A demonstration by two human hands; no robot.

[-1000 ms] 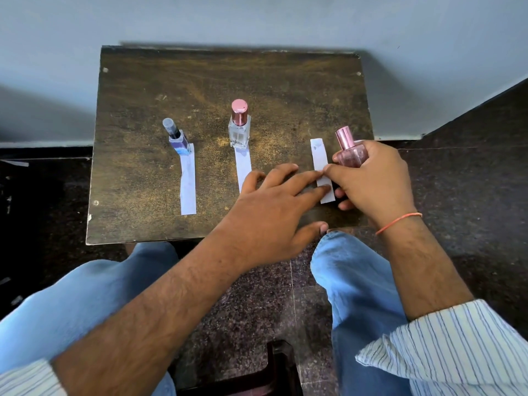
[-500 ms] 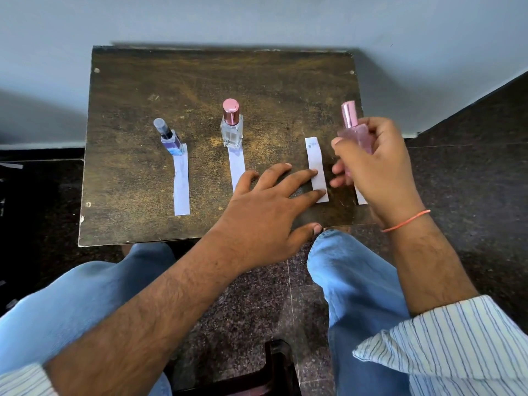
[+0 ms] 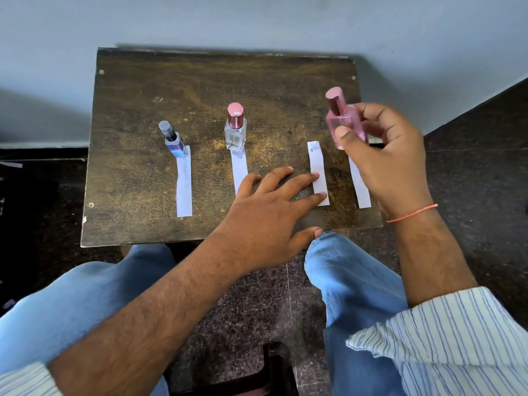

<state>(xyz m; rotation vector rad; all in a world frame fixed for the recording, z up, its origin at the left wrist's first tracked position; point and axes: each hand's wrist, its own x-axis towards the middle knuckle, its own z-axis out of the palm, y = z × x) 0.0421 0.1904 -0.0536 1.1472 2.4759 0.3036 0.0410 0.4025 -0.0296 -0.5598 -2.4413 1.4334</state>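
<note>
– Pink bottle (image 3: pixel 344 124), upper right of the frame: is it standing on the bench (image 3: pixel 285 81)?
– No. The right-hand grip (image 3: pixel 391 155) is holding it clear of the bench, cap uppermost and leaning slightly left. The thumb is pressing on the near face and the fingers are curling round the far side.
– And the left-hand grip (image 3: pixel 268 212)?
– It is lying flat at centre frame, fingers straight and spread, holding nothing. Two fingertips (image 3: pixel 322 194) are touching the left edge of the third paper strip (image 3: pixel 317 161), and the thumb is resting at the bench's near edge.
– What is lying below the raised bottle?
– A fourth paper strip (image 3: pixel 361 192), right of centre, its upper end partly hidden behind the right-hand grip.
– What else is the bench carrying?
– A clear bottle (image 3: pixel 235 132) with a pink cap is standing at centre, at the top end of the second paper strip (image 3: pixel 239 167). A blue bottle (image 3: pixel 174 138) with a dark cap is standing left of centre, at the top end of the first paper strip (image 3: pixel 184 184).
</note>
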